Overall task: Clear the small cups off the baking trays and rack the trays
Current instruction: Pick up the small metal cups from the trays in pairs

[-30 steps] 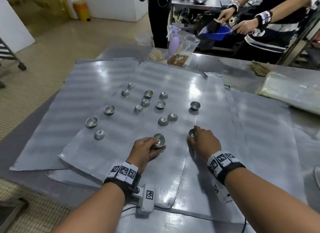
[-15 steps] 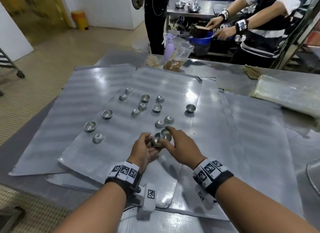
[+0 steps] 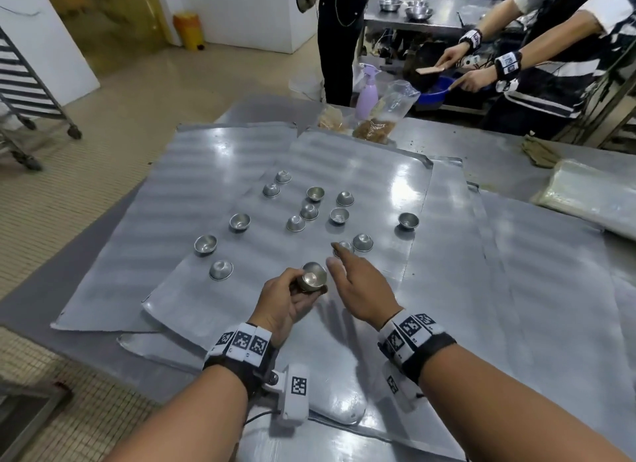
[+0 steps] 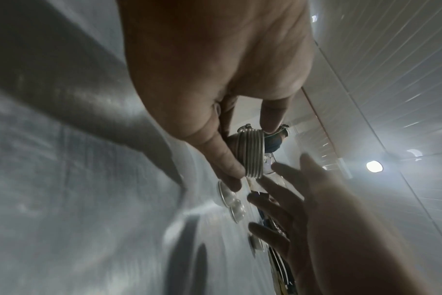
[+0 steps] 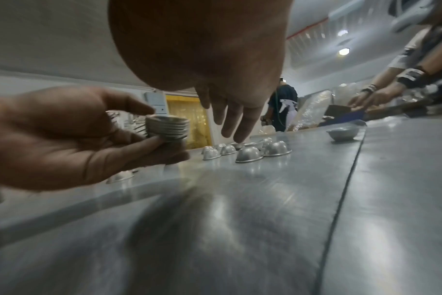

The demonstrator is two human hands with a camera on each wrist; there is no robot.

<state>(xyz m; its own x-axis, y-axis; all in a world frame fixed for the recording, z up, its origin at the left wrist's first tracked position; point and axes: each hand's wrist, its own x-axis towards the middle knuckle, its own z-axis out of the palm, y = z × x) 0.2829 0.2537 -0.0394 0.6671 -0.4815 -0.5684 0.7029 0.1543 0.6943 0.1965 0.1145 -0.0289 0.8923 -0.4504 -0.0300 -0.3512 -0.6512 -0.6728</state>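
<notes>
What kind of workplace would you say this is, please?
Most likely a commercial bakery kitchen. Flat metal baking trays overlap on a steel table, small metal cups are scattered on them, and a wheeled tray rack stands on the floor to the left.

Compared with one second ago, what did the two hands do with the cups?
The right hand picked a cup off the tray, nested it onto the stack in the left hand, let go, and now reaches forward open. The left hand still holds the stack.
</notes>
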